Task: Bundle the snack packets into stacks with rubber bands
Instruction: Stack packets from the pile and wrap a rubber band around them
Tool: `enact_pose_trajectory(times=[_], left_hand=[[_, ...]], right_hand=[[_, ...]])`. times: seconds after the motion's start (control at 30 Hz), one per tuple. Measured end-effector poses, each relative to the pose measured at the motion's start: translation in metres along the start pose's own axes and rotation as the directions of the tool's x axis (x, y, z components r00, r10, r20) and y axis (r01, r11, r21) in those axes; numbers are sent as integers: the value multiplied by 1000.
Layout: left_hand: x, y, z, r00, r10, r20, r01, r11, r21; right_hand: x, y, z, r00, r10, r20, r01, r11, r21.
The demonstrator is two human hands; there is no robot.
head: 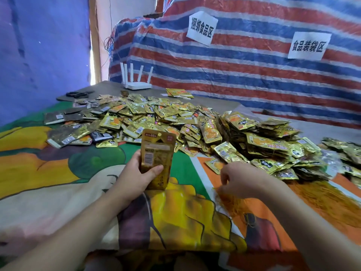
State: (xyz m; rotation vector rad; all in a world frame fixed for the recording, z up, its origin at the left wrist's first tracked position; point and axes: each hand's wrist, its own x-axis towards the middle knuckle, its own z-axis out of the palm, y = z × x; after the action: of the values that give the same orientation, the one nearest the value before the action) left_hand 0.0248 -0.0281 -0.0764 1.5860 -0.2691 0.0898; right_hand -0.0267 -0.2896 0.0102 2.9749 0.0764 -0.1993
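1. Left hand (136,171) holds a stack of gold snack packets (157,159) upright above the table; fingers curled round it, thumb (154,170) pressed across the front face, barcode side toward the camera.
2. Right hand (240,178) hangs palm down over a loose tangle of orange-yellow rubber bands (273,204) lying on the cloth. Fingers curled downward at the near edge of the tangle; cannot tell whether they have hold of a band.
3. Large loose heap of gold packets (156,118) spreads across the middle of the table, beyond both hands.
4. Stacked packets (269,145) piled on the right part of the heap, just beyond the right hand; a further pile at the far right edge of view.
5. Table covered with a bright cartoon-print cloth (58,173) in green, yellow and orange.
6. White router (137,83) with upright antennas stands at the far end of the table, well apart from the hands.
7. Striped red, white and blue tarpaulin (254,75) behind the table carries two white paper signs (202,28).
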Motion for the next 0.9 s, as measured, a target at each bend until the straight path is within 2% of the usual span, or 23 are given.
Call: enact_pose_trajectory(times=[0.2, 0.33, 0.47, 0.57, 0.63, 0.73, 0.83, 0.9], left_hand=[[0, -2, -1, 1000, -7, 5, 7, 1000, -31], [2, -4, -2, 1000, -12, 6, 12, 999, -44], [2, -5, -2, 1000, -11, 8, 12, 999, -47], [2, -5, -1, 1000, -13, 12, 14, 999, -47], [2, -4, -1, 1000, -13, 13, 14, 999, -46], [1, -4, 0, 1000, -15, 12, 15, 999, -41], [1, -2, 0, 1000, -18, 20, 19, 999, -42], [-1, 0, -1, 999, -21, 28, 22, 999, -42]], right_hand=[[0, 0, 20, 999, 1, -40, 0, 1000, 28], [-2, 15, 16, 992, 31, -119, -2, 971, 238], [-4, 23, 21, 977, 58, -206, 10, 949, 314], [-5, 25, 26, 957, 125, -262, 11, 885, 465], [-4, 26, 28, 941, 214, -263, 22, 736, 676], [-3, 21, 31, 957, 241, -161, 87, 289, 953], [3, 13, 30, 981, 171, -89, 119, -173, 978], [9, 6, 28, 987, 150, -60, 109, -344, 933]])
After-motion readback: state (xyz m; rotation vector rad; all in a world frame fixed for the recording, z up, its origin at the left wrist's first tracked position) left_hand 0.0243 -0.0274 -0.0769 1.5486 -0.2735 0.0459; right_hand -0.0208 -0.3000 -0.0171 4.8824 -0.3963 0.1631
